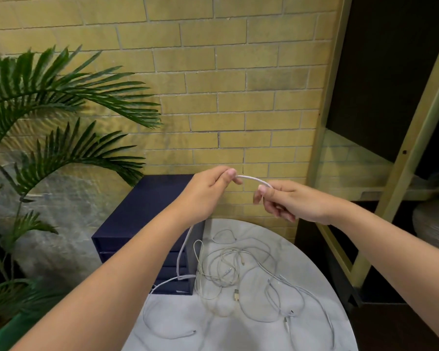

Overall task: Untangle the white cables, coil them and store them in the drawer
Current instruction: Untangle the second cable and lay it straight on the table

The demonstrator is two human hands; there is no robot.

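A white cable (251, 179) arcs between my two hands, held up in front of the brick wall. My left hand (208, 191) pinches it at one end of the arc; my right hand (287, 198) pinches it at the other. From my left hand the cable hangs down (183, 252) to the table's left edge. A tangle of thin white cables (236, 269) lies on the round marble table (314, 274), with a connector plug (236, 295) among them. A dark blue drawer unit (147, 214) stands left of the table, its drawers closed.
A palm plant (48, 102) in a green pot (3, 333) fills the left side. A shelf frame (380, 158) rises on the right with a pale ribbed vase (433, 221) in it. The yellow brick wall is close behind the table.
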